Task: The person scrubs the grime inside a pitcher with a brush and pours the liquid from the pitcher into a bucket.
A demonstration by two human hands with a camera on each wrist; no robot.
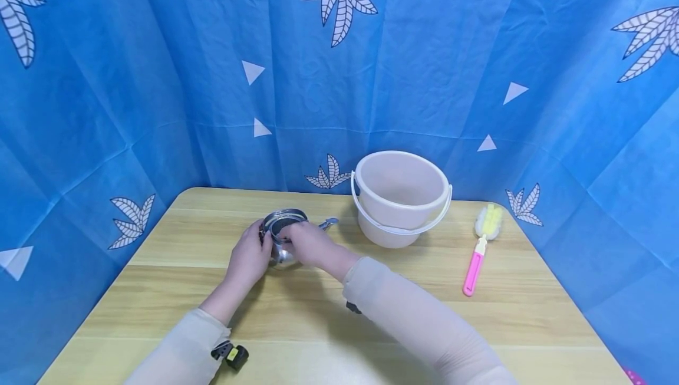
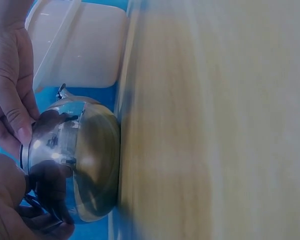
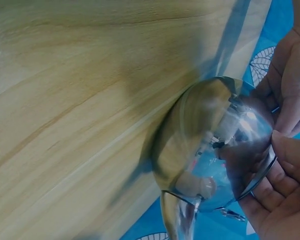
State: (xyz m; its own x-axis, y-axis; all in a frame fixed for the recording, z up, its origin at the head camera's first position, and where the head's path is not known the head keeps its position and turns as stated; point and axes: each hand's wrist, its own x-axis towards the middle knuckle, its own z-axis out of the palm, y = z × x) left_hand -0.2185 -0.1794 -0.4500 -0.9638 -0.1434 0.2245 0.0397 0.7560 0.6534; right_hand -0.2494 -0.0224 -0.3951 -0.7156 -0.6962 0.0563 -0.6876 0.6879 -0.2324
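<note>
A shiny stainless-steel teapot [image 1: 283, 255] stands on the table, left of the middle in the head view. Its spout [image 3: 179, 215] shows at the bottom of the right wrist view. At its left side, my left hand [image 1: 248, 253] grips the pot near the rim, fingers along the rounded body in the left wrist view. My right hand [image 1: 313, 244] is over the pot's mouth from the right; in the right wrist view its thumb and fingers pinch at the rim. A round metal ring [image 1: 283, 215] shows at the top of the pot. The inside is mostly hidden by my right hand.
Behind and right of the pot stands a white bucket [image 1: 389, 217] with its handle lowered in front. A bottle brush [image 1: 474, 267] with a pink handle and yellow-white sponge head lies at the right. A blue curtain [image 1: 329, 78] surrounds the wooden table [image 1: 297, 338].
</note>
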